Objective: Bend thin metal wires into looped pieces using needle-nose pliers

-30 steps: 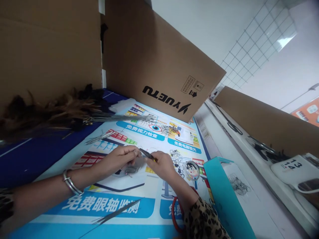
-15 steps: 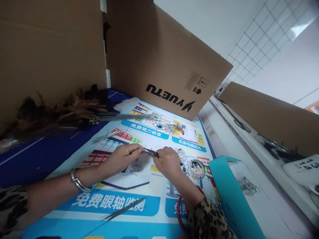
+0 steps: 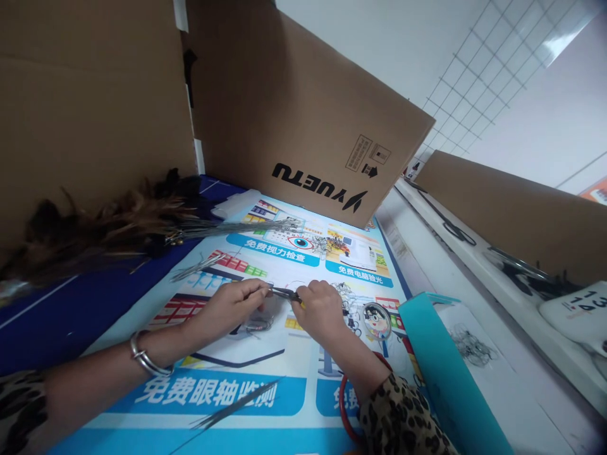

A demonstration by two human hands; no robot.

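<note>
The right hand point(image 3: 321, 309) squeezes pliers point(image 3: 287, 294); the left hand point(image 3: 245, 298) pinches by their tips, on what I cannot tell. Probably bending; next needs holding steady.

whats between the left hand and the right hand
In the head view, pliers: the right hand grips them, and their tip is at the left hand.
</note>
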